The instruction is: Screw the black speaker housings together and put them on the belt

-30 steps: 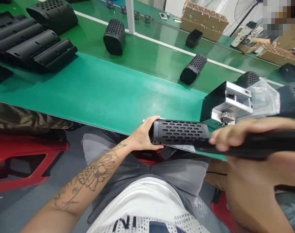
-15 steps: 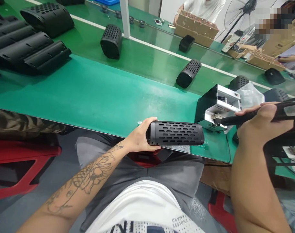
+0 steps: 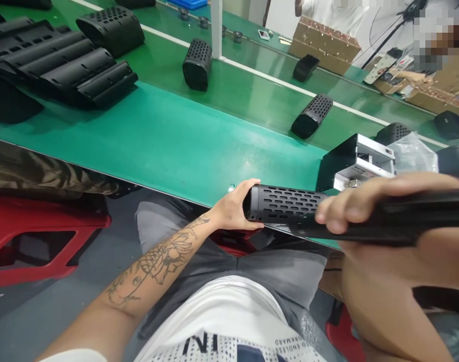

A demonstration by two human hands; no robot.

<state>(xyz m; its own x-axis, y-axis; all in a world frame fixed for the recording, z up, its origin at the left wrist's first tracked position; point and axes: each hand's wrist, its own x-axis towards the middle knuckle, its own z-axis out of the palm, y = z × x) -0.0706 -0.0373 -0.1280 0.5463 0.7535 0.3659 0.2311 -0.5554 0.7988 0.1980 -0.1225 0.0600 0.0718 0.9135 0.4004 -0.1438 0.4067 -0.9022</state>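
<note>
The left grip [image 3: 235,207] clamps a black, slotted, cylindrical casing [image 3: 284,202]; the right grip [image 3: 368,198] wraps a long black tool [image 3: 398,221].

Open lane on the table [image 3: 184,146]: middle strip, stacked black shells [image 3: 69,63] block left, screw feeder [image 3: 338,163] blocks right. Near edge obstructed by perforated black housing [image 3: 285,201], left hand [image 3: 235,208] around its left end; right hand [image 3: 387,186] and black handheld driver [image 3: 398,221] cover its right. Far side: gap between two standalone housings [image 3: 198,63].
</note>
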